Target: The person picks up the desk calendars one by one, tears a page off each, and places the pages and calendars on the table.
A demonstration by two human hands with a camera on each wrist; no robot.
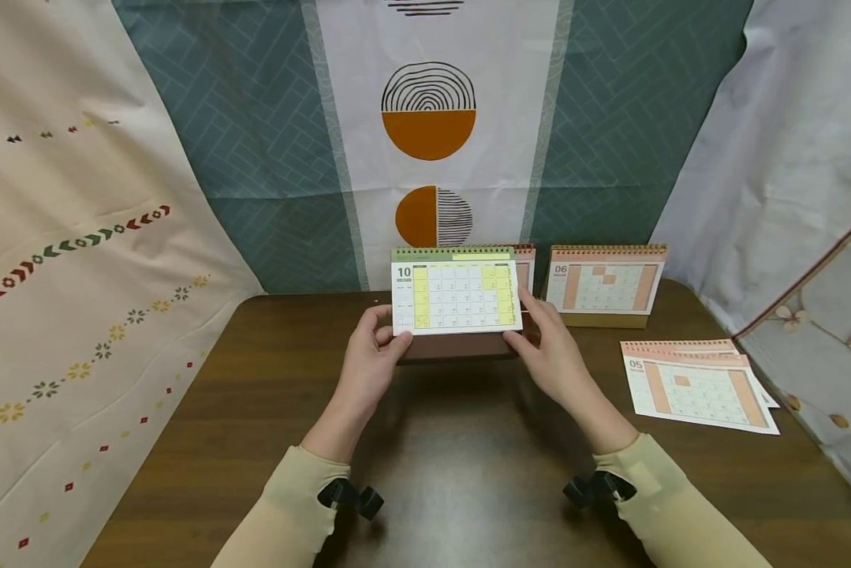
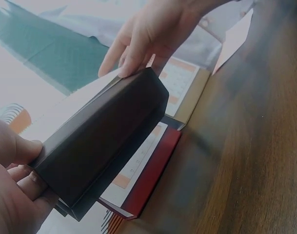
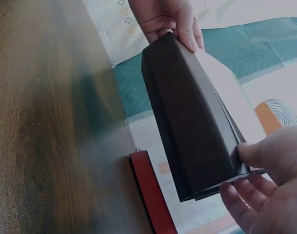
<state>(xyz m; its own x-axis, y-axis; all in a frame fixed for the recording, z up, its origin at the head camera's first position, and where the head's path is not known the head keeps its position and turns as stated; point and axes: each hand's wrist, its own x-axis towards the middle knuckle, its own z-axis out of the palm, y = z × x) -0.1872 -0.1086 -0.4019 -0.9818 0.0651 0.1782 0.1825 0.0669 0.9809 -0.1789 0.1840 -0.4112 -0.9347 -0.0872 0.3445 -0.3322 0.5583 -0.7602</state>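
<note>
The left hand (image 1: 370,364) is gripping the left end of a desk calendar (image 1: 457,293), thumb on the front of the page and fingers curling behind it; the left wrist view is showing the thumb (image 2: 14,146) pressing on the dark base (image 2: 102,146) at that end. The right hand (image 1: 553,353) is gripping the opposite end in the same manner, fingers wrapping the edge of the base while the thumb is lying against the lower corner of the page. The calendar is being held between the two hands, raised above the wooden table (image 1: 255,410), with the page marked 10 facing the person and its green spiral-bound top edge uppermost; the wrist views are showing the underside of the base clear of the tabletop. Directly behind the held calendar, a second calendar with a red base (image 3: 150,190) is standing on the table, mostly hidden in the head view. Just beyond the right hand, a standing calendar showing 06 (image 1: 605,285) is resting on a tan base. Further out to the right of the right hand, a flat calendar showing 05 (image 1: 698,386) is lying on the table. Patterned cloth backdrops (image 1: 428,134) are hanging behind and to both sides of the table.
</note>
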